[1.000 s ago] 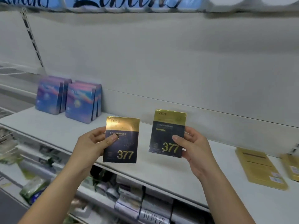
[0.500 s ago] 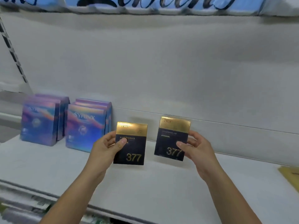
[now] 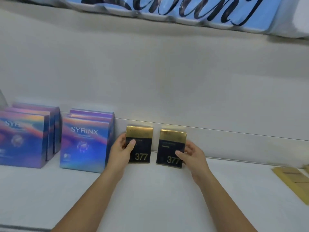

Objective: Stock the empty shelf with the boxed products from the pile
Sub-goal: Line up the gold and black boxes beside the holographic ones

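Two dark boxes with gold tops and "377" on the front stand upright near the back of the white shelf (image 3: pixel 150 198). My left hand (image 3: pixel 120 152) grips the left 377 box (image 3: pixel 142 144) by its left edge, thumb across the front. My right hand (image 3: pixel 190 154) grips the right 377 box (image 3: pixel 170 144) by its right edge, thumb on the front. Both boxes sit side by side with a small gap, their lower edges at the shelf surface.
Two rows of blue-purple SYRINX boxes stand upright to the left, the near row (image 3: pixel 85 141) right beside my left hand, the other row (image 3: pixel 25 138) at the frame edge. Flat tan boxes (image 3: pixel 294 181) lie at the far right. Blue packs (image 3: pixel 184 10) line the shelf above.
Both hands have carried the 377 boxes forward and down from mid-air to the back of the shelf, and the view has moved closer in.
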A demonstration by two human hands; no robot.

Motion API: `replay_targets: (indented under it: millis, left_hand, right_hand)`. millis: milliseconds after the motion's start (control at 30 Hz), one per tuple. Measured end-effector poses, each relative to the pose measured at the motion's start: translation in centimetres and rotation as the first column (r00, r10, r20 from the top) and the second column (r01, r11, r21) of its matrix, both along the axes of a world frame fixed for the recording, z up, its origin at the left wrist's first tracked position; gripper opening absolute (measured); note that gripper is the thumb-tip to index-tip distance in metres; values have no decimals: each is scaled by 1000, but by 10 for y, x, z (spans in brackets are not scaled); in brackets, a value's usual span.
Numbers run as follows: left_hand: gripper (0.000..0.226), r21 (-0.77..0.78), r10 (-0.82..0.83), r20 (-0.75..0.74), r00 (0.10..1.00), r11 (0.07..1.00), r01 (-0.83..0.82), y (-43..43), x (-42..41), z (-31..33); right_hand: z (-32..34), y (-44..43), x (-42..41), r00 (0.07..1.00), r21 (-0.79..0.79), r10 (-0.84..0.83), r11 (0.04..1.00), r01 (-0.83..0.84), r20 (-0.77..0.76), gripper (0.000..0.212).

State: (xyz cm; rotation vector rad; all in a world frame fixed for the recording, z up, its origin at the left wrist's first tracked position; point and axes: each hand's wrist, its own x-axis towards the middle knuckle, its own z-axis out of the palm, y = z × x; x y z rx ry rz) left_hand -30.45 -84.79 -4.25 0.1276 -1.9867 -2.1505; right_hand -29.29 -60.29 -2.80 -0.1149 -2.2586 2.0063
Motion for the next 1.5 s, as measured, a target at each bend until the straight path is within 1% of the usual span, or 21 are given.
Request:
replay_targets:
  millis: [133, 200, 333, 433, 600, 800, 967, 1067, 1367, 1500]
  left_hand:
    - [36, -79, -14, 9, 1000, 997, 15, 0, -9, 3]
    - [40, -128, 12, 18, 1000, 992, -9, -1, -14, 1]
    - [37, -174, 81, 14, 997, 982, -77, 2, -18, -3]
    - [41, -180, 113, 18, 993, 978, -107, 3, -18, -4]
    - [39, -183, 120, -6, 993, 976, -119, 4, -19, -5]
    - [33, -145, 97, -45, 994, 984, -103, 6, -20, -6]
    - [32, -157, 90, -36, 995, 983, -95, 4, -21, -8]
    - [32, -166, 89, -37, 995, 982, -94, 3, -22, -8]
    - [34, -180, 86, -19, 996, 980, -88, 2, -21, -7]
    - [33, -200, 97, -17, 995, 975, -98, 3, -19, -4]
  right_hand:
    - [-1, -1, -13, 1000, 19, -6, 1000, 6, 5, 31]
    - [-4, 1, -17, 1000, 27, -8, 1000, 8, 3, 31]
    - [-8, 6, -23, 999, 61, -32, 998, 34, -22, 29]
    - [-10, 7, -27, 999, 87, -23, 996, 26, -32, 26]
    - [-12, 5, -29, 999, 115, 5, 993, 0, -42, 26]
    - [-14, 6, -29, 999, 130, 30, 991, -24, -41, 27]
    - [-18, 6, -30, 999, 103, 28, 994, -23, -44, 27]
    - [-19, 6, -30, 999, 129, 23, 991, -19, -31, 29]
    - [-15, 4, -26, 1000, 172, 21, 985, -19, -11, 25]
    - [-14, 7, -22, 1000, 168, 21, 986, -19, -11, 24]
